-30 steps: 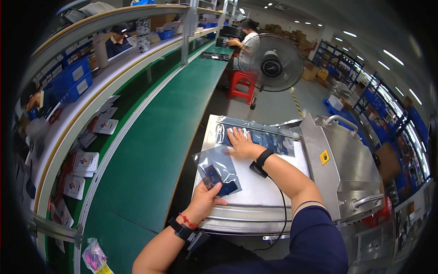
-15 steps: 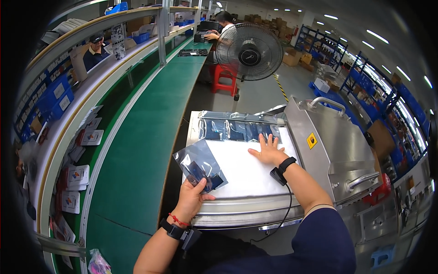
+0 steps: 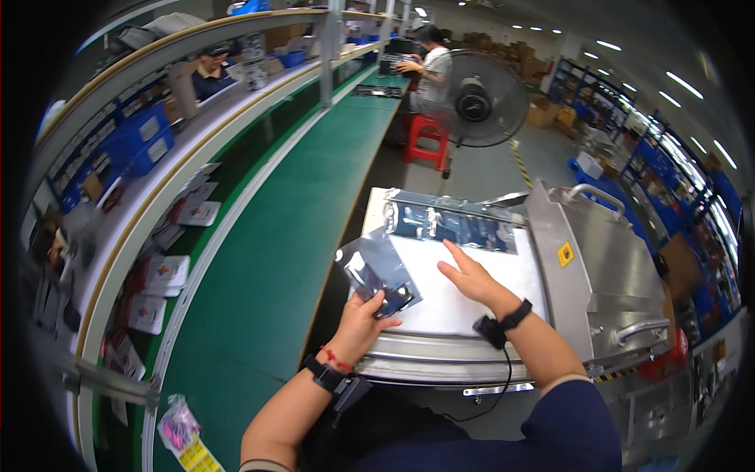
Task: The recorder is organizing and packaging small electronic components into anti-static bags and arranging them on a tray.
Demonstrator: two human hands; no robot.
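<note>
My left hand point(image 3: 362, 320) pinches the lower end of a shiny grey see-through antistatic bag point(image 3: 381, 269) between thumb and fingers. Something dark lies inside the bag's lower part; its kind is hard to make out. My right hand point(image 3: 475, 281) hovers over the white padded bed point(image 3: 440, 303) of a steel machine, its fingers stretched out and holding nothing. Just beyond the fingertips, several similar bags point(image 3: 452, 226) with dark contents lie in a row along the bed's far edge, beside a metal bar.
The machine's steel lid point(image 3: 605, 259) stands raised at right, with handles. A green-topped conveyor bench point(image 3: 271, 259) runs along the left, below shelves with blue bins point(image 3: 141, 140). Beyond stand a large fan point(image 3: 481, 101), a red stool point(image 3: 427, 141) and a seated person point(image 3: 431, 75).
My right hand has drawn back from the row of bags toward me and turned more on edge. The left hand still holds its bag. The whole view has shifted, with things sitting further right.
</note>
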